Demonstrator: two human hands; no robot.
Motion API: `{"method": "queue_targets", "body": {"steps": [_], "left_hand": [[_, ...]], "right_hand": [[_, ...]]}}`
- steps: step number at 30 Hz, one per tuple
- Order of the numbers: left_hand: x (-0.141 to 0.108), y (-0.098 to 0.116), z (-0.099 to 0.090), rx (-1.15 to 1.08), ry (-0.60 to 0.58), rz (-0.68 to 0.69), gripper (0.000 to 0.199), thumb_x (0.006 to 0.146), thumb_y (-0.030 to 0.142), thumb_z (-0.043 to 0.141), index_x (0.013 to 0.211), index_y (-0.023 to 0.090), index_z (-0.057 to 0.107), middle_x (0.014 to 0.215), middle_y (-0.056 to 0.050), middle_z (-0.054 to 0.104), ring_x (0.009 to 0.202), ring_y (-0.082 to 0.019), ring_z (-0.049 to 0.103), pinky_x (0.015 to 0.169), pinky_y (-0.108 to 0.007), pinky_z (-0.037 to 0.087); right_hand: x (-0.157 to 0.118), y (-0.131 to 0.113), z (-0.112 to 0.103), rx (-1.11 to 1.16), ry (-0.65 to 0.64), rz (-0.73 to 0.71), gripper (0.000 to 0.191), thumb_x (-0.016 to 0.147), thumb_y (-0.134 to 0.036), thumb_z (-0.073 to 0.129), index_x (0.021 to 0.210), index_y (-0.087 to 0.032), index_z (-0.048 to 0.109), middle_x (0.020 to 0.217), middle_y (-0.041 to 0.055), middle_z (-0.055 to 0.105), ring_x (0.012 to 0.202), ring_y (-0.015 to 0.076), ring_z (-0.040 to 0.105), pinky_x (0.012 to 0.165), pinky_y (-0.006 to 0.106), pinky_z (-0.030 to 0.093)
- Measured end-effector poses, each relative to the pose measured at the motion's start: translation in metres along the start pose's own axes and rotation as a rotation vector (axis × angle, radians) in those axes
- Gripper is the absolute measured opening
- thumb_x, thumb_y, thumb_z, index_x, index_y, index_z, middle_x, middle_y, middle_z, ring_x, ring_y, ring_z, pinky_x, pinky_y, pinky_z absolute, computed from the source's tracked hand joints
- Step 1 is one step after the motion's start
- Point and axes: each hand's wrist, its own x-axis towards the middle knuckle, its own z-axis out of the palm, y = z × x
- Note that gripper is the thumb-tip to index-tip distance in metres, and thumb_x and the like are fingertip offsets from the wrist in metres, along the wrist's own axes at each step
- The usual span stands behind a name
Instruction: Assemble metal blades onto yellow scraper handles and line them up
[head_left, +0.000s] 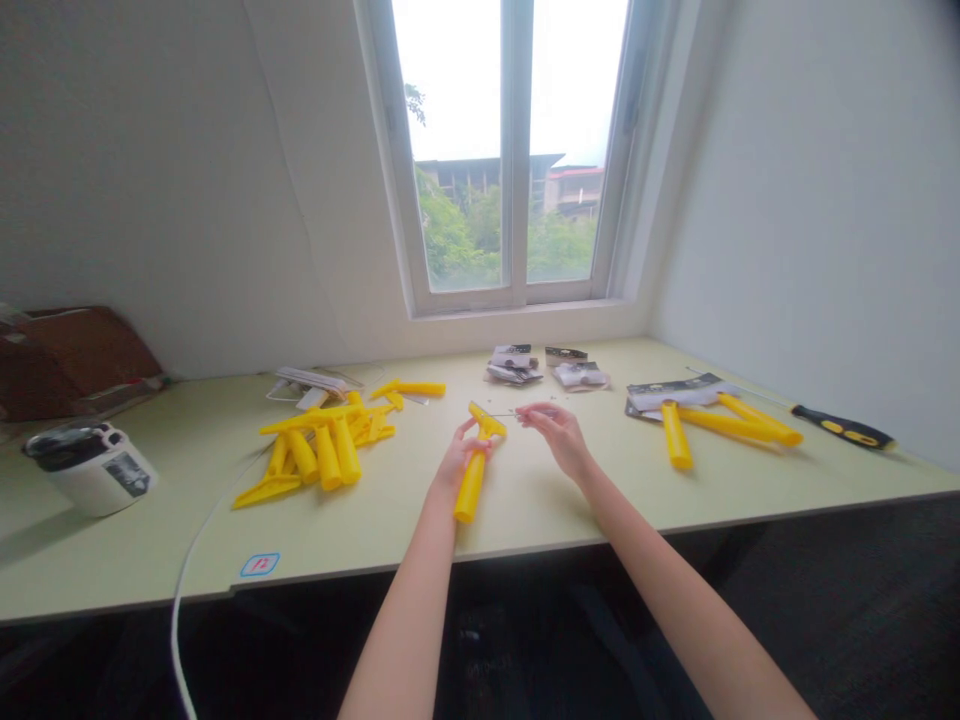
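My left hand [455,462] is closed around a yellow plastic handle [472,485] with a wide, flared head. The handle's head points away from me and its round end towards me, near the table's front edge. Just right of the head, my right hand [559,432] has its fingers pinched together. A thin dark line runs between the head and those fingertips; what they hold is too small to name. A few tiny pieces [553,399] lie on the table beyond my right hand.
Yellow handles [330,450] are piled at left, near a white mug [94,470] and a white cable [196,540]. Packaged pieces [514,365] lie by the window. At right are finished-looking yellow-handled scrapers [677,440] and a black-and-yellow screwdriver [844,428].
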Motion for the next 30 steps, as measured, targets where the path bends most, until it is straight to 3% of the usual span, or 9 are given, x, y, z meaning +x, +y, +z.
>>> {"method": "queue_targets", "body": {"steps": [30], "left_hand": [[-0.0018,0.0006,0.0008,0.028,-0.014,-0.001,0.071,0.061,-0.002,0.053,0.126,0.021,0.035,0.076,-0.001,0.058,0.055,-0.008,0.053,0.053,-0.018,0.041]], "right_hand": [[0.0012,0.0058,-0.0015,-0.054,-0.024,0.006,0.025,0.069,-0.035,0.066,0.088,-0.018,0.068,0.090,0.0067,0.068,0.077,0.0170,0.063,0.081,0.037,0.048]]}}
